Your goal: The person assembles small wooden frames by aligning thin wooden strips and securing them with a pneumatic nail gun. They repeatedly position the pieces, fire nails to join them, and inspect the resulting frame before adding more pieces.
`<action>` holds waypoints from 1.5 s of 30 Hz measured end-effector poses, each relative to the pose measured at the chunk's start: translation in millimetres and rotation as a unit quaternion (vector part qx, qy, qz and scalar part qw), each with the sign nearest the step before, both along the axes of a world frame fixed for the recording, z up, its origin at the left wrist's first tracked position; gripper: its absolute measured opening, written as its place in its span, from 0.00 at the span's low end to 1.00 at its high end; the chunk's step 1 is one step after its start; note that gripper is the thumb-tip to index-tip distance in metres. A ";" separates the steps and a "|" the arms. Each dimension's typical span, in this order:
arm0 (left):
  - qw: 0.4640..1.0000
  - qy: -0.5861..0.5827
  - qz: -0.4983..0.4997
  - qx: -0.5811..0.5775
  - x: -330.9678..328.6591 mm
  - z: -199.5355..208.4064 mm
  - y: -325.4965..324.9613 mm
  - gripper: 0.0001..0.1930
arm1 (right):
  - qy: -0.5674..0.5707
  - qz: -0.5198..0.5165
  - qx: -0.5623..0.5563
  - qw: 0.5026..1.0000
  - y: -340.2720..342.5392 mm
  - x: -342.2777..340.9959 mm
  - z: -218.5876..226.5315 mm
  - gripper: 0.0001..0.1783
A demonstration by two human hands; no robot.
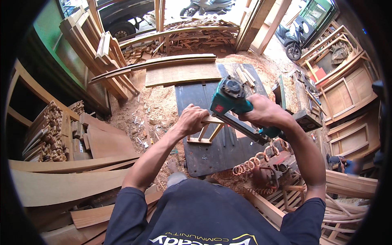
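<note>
My right hand (264, 111) is wrapped round the handle of a teal and black nail gun (228, 98). The gun's nose points down at the top of a small wooden frame (199, 140); whether they touch I cannot tell. With bent fingers, my left hand (192, 120) holds that frame by its top piece, close beside the gun. The frame stands on a dark worktable (212, 159), its slats slanting down to a bottom rail. An orange coiled air hose (255, 160) hangs near the gun's rear end.
Wide boards (183, 73) lie across the table's far end. A red machine (267, 175) sits on the floor at the table's right. Stacked strips (49, 134) and curved planks (69, 185) crowd the left. Wooden panels (347, 94) lean at right; shavings cover the floor.
</note>
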State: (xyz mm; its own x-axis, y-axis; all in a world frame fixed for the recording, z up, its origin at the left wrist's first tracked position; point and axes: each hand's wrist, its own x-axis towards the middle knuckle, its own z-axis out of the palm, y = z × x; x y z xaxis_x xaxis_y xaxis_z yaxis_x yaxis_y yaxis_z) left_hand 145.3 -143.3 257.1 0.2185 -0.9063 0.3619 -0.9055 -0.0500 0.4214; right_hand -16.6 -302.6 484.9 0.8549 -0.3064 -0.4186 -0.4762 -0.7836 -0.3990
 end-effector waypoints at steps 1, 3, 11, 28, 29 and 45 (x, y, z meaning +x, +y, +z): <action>1.000 0.003 -0.004 -0.027 0.2 0.5 0.2 0.07 | 0.009 0.007 0.007 1.000 -0.1 5.7 -2.9 0.22; 1.000 0.015 -0.006 -0.021 -0.6 1.3 1.0 0.07 | 0.037 0.014 0.018 0.999 -0.3 13.0 -8.8 0.22; 0.999 0.018 -0.010 -0.028 -0.8 2.1 0.7 0.08 | 0.022 0.018 0.012 1.000 -3.2 14.4 -17.5 0.20; 1.000 0.009 -0.015 -0.008 1.9 8.1 0.4 0.12 | 0.012 0.023 0.010 1.000 -3.4 14.3 -14.6 0.21; 1.000 0.013 -0.017 0.023 2.7 9.0 0.7 0.16 | 0.012 0.021 0.012 1.000 -3.8 14.6 -14.6 0.20; 0.999 0.034 0.008 0.031 -3.9 13.8 4.5 0.48 | 0.004 0.003 0.015 1.000 -11.5 6.2 0.6 0.21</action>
State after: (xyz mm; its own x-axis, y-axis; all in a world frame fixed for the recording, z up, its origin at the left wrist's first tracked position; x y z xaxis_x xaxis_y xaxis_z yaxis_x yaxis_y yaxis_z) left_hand 141.4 -138.8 270.9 0.2543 -0.9231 0.2886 -0.8740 -0.0915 0.4773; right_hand -10.5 -314.0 485.5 0.8535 -0.2883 -0.4341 -0.4744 -0.7744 -0.4186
